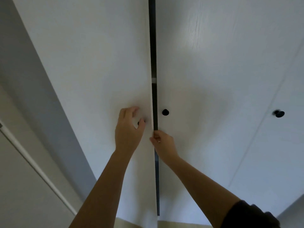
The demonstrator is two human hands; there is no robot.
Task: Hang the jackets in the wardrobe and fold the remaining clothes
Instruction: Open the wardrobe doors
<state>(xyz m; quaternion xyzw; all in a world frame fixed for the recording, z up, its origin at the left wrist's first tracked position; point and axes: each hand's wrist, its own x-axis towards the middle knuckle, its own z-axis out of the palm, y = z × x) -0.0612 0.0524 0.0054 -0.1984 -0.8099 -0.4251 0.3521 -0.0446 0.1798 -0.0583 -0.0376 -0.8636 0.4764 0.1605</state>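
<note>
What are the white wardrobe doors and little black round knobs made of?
White wardrobe doors: probably wood or wood-look board, coated satin white; faint grain lines show. Black round knobs: smooth and dark, maybe metal or plastic; too small to tell.

Both wardrobe doors, the left door (92, 63) and the right door (205, 63), look like white laminate with a faint pressed wood grain. They're smooth and slightly satiny, with a soft sheen on the right one. The middle knob (165, 112) and far knob (279, 114) are black and fairly matt, metal or plastic I can't tell. The left knob (139, 123) looks equally dark. Grey wall (24, 71) is flat matt paint. Sleeve (250, 216) is dark cloth. Floor (136, 225) looks pale wood-effect.
</note>
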